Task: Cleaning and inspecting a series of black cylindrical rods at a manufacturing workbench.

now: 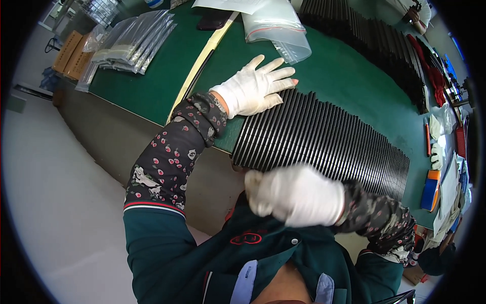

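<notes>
Closest to you, your right hand (296, 195) sits at the near edge of the row of black strips (324, 142), blurred, its gloved fingers curled in together; whether they pinch a strip or only press against the ends I cannot tell. Keep that hand square to the strip ends, so a push goes evenly across the row rather than skewing one corner.

The black strips lie side by side on the green table (152, 86), packed in a long band that runs from just in front of you off to the right, where it reaches toward a roll of blue tape (430, 192).

Further out, your left hand (255, 88) rests flat on the far left end of the row, fingers spread and lightly fanned, palm down on the first strips. Hold it there as a stop; judging by how tight the row looks, steady light pressure should be enough to keep the strips from riding up over each other.

Beyond that hand lie clear plastic bags (276, 25), and to the far left a stack of filled clear sleeves (134, 43). A second, longer band of black strips (385, 45) runs along the far right of the table, well apart from yours.
</notes>
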A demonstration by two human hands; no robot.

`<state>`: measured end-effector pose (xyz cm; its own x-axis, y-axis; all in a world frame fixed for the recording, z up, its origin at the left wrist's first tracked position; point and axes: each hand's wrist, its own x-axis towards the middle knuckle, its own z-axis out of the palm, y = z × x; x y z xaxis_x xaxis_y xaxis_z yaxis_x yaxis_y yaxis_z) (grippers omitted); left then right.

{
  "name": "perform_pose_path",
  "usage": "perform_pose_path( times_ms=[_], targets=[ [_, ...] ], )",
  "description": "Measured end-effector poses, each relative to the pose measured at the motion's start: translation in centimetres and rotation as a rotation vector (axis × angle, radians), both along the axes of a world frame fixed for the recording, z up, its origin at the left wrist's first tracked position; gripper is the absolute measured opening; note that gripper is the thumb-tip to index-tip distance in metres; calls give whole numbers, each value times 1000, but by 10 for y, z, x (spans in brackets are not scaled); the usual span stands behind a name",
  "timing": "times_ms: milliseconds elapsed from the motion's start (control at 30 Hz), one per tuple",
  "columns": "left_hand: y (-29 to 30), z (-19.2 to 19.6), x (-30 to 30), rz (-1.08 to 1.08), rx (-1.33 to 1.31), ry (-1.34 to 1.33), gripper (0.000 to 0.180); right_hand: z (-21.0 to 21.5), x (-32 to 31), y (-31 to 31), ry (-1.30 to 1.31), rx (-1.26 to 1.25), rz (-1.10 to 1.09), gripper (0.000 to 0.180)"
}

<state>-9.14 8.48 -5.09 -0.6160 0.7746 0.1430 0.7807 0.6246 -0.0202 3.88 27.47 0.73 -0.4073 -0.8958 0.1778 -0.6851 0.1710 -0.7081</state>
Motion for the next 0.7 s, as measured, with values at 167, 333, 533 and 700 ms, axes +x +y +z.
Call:
perform_pose_path(
  times_ms=[167, 333, 533, 700],
  targets=[
    [-2, -4, -3, -9, -18, -11, 57, -31, -19, 4, 239, -18, -234, 11],
    [-5, 4, 4, -9, -42, 42, 60, -11, 15, 18, -195, 123, 63, 8],
    [7, 12, 32, -231, -3, -59, 64, 4, 11, 32, -179, 98, -55, 5],
    [-12, 11, 30, -212, -56, -72, 62, 8, 10, 31, -153, 153, -1, 5]
  ],
)
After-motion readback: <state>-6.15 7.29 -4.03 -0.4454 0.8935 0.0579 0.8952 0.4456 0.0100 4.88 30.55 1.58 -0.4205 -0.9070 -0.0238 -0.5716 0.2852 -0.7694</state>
